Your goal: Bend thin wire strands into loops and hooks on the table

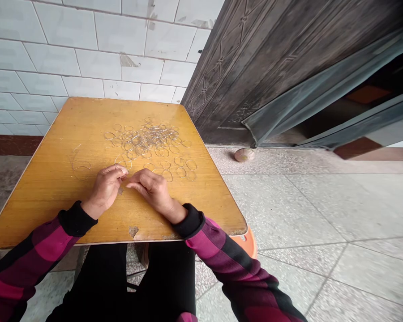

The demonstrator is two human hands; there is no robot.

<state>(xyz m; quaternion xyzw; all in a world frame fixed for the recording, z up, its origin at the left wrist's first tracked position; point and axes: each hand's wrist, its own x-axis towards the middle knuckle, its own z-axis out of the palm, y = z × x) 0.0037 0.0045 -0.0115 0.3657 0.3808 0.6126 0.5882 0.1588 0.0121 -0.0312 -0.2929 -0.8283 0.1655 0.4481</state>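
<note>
My left hand (106, 187) is closed, its thumb and forefinger pinching a thin wire ring (123, 156) that stands up from the fingertips. Close beside it, my right hand (152, 187) has its thumb and fingers pressed together near the ring's lower end; whatever lies between them is too small to make out. Beyond both hands, a tangled heap of thin wire rings (151, 136) covers the middle of the wooden table (201, 210). Several separate rings (180, 172) lie to the right, nearer me. A few wire loops (82, 167) lie left of my left hand.
A white tiled wall (97, 31) stands behind the table. On the right are a dark carved door (221, 67) and a grey-green curtain (289, 98). A roundish object (244, 154) lies on the floor, and an orange stool (250, 243) shows under the table's right corner.
</note>
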